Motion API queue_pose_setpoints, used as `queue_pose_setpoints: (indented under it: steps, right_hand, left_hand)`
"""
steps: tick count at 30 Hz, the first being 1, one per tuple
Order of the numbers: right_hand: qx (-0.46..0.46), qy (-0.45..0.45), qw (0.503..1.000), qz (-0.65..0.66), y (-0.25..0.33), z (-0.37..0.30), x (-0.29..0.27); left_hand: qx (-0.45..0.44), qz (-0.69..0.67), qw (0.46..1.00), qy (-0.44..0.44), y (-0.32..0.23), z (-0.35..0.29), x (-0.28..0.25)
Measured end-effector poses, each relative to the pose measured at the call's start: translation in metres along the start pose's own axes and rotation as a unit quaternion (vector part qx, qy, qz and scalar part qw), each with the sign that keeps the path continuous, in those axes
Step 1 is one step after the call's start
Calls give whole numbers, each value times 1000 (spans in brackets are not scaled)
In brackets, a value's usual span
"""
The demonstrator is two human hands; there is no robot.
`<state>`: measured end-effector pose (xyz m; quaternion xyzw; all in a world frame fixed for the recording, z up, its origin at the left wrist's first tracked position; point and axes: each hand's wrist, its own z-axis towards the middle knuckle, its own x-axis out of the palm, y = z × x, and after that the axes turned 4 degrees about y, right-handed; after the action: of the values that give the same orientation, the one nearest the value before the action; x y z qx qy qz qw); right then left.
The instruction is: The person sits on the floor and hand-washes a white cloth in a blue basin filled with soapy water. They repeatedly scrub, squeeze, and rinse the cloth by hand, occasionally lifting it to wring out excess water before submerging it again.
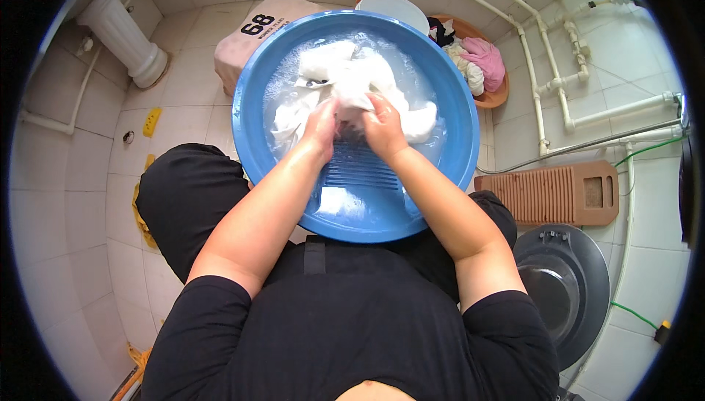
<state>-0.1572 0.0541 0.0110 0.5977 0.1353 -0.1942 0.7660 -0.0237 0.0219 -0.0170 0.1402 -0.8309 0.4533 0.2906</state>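
A white wet garment (349, 70) lies bunched in soapy water inside a large blue basin (463, 144) between my knees. My left hand (322, 125) and my right hand (384, 123) are side by side at the garment's near edge, both closed on its fabric. Motion smears the cloth between them, and some of the left fingers are hidden. Just below the hands, a ribbed blue washboard surface (363, 173) slopes down the basin's near wall. More of the white cloth spreads to either side in the suds.
Right of the basin lie a brown washboard (547, 194) and a dark grey basin (565, 283). Behind it stand an orange tub (496, 96) with pink and white clothes, a pale round lid (393, 10) and a pink-covered object (235, 45). White pipes (540, 100) run along the wall.
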Motion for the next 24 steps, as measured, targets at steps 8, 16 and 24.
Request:
queue_pose_setpoints:
  steps: [8, 16, 24]
  right_hand:
    - [-273, 117, 950, -92, 106, -31, 30]
    - [22, -58, 972, -226, 38, 7, 29]
    - [-62, -27, 977, -204, 20, 3, 24]
  left_hand:
    - [-93, -240, 955, 149, -16, -10, -6]
    - [-51, -46, 994, -79, -1, -8, 5]
    - [-73, -131, 986, -70, -8, -10, 11]
